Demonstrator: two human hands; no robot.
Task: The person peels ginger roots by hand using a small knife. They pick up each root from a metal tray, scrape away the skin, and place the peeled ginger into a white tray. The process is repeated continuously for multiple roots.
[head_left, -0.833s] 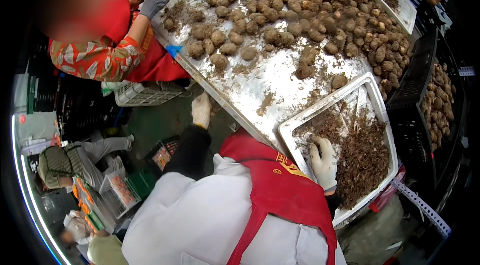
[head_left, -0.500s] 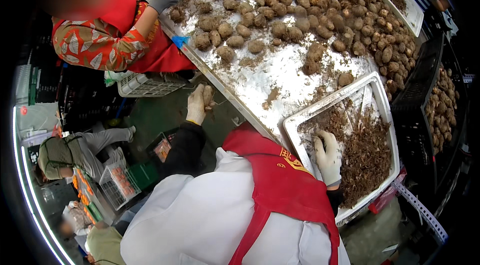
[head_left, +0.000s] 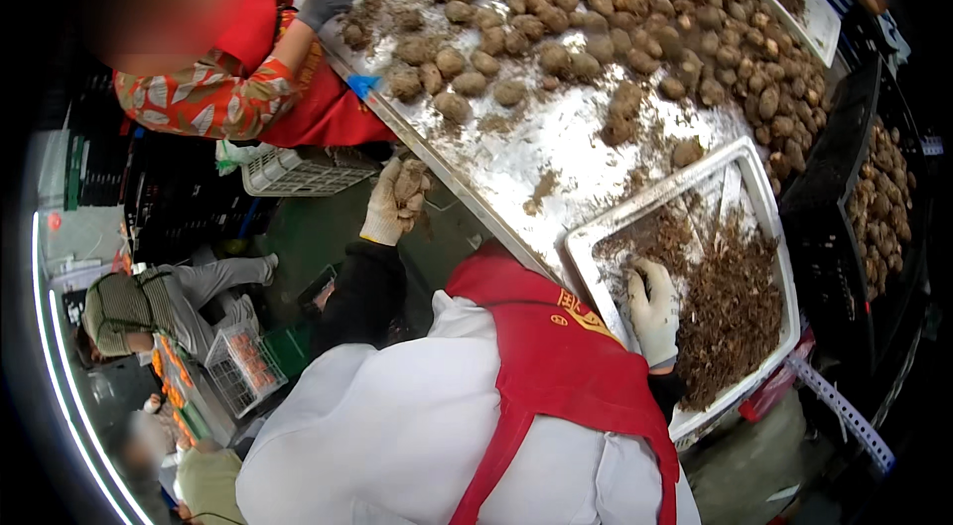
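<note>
My left hand [head_left: 382, 212], in a pale knit glove, grips a brown, hairy tuber [head_left: 410, 186] beside the metal table [head_left: 536, 232], outside its near edge. My right hand [head_left: 653, 312], gloved alike, is curled inside a white plastic tray [head_left: 586, 272] at the table's near right, over shredded brown root scraps [head_left: 725, 317]; whatever its fingers may hold is hidden. A spread of dirty tubers [head_left: 635, 4] covers the back and right of the table.
A co-worker in a red apron [head_left: 318, 108] works at the upper left with gray gloves. Black crates [head_left: 834, 207] with tubers stand at the right, a perforated metal bar [head_left: 844, 406] below. People, crates and orange produce [head_left: 174, 386] are at lower left.
My left hand has risen slightly, turning to show the tuber in its fingers. My right hand stays in the tray. The co-worker's hands have shifted upward and rightward.
</note>
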